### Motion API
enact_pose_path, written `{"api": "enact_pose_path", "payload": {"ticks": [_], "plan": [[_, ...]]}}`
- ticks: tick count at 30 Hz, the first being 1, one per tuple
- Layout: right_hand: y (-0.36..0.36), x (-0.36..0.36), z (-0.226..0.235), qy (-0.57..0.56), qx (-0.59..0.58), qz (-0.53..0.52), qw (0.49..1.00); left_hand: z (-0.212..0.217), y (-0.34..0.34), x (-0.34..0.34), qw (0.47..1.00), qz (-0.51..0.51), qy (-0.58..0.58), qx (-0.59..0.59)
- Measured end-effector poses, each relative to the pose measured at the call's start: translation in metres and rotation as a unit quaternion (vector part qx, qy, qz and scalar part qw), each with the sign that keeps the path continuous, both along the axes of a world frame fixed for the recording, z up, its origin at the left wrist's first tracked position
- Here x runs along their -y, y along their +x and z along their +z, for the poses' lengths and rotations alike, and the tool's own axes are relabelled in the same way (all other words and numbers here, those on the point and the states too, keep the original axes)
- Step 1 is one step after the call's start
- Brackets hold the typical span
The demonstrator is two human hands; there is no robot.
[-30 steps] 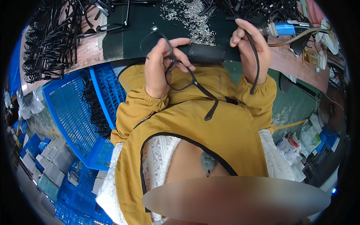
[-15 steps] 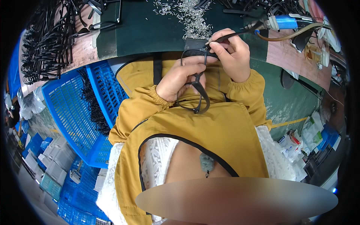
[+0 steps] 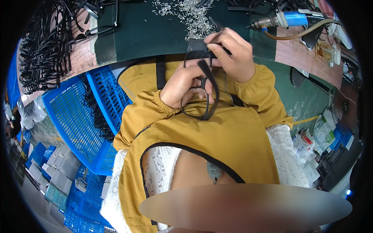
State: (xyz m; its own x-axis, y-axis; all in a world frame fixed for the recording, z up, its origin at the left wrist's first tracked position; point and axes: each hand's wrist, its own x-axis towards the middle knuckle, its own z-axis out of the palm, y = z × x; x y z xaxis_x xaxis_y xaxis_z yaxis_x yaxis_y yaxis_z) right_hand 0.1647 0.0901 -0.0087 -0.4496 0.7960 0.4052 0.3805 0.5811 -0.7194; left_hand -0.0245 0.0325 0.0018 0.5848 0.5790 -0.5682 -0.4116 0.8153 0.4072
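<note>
My left hand (image 3: 182,83) grips a black eyeglass frame (image 3: 200,99) by its front, the rims hanging down toward my yellow jacket. Just above it, my right hand (image 3: 231,54) pinches a thin black temple arm (image 3: 206,72) against the upper corner of the frame. Both hands meet at the near edge of the green bench mat (image 3: 143,33). A heap of small silver screws (image 3: 192,15) lies on the mat just beyond my right hand.
A blue-handled power screwdriver (image 3: 289,18) with a hose lies at the back right. Piles of black frames (image 3: 42,42) cover the bench at the left. Blue plastic crates (image 3: 72,116) holding black parts stand below the bench on my left. Boxes and packets sit on the floor at right.
My hands, apart a second ago with the frame stretched between them, have come together. My left hand dropped lower with the frame and my right hand moved left onto its corner.
</note>
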Motion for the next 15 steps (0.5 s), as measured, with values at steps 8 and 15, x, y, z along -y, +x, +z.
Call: {"api": "enact_pose_path", "payload": {"ticks": [8, 15], "plan": [[0.080, -0.020, 0.044, 0.195, -0.365, -0.404, 0.816, 0.020, -0.002, -0.009, 0.981, 0.102, 0.150, -0.068], [0.085, -0.116, 0.008, -0.071, -0.631, -0.120, 0.763, 0.010, -0.015, -0.017, 0.984, 0.160, 0.074, -0.008]]}}
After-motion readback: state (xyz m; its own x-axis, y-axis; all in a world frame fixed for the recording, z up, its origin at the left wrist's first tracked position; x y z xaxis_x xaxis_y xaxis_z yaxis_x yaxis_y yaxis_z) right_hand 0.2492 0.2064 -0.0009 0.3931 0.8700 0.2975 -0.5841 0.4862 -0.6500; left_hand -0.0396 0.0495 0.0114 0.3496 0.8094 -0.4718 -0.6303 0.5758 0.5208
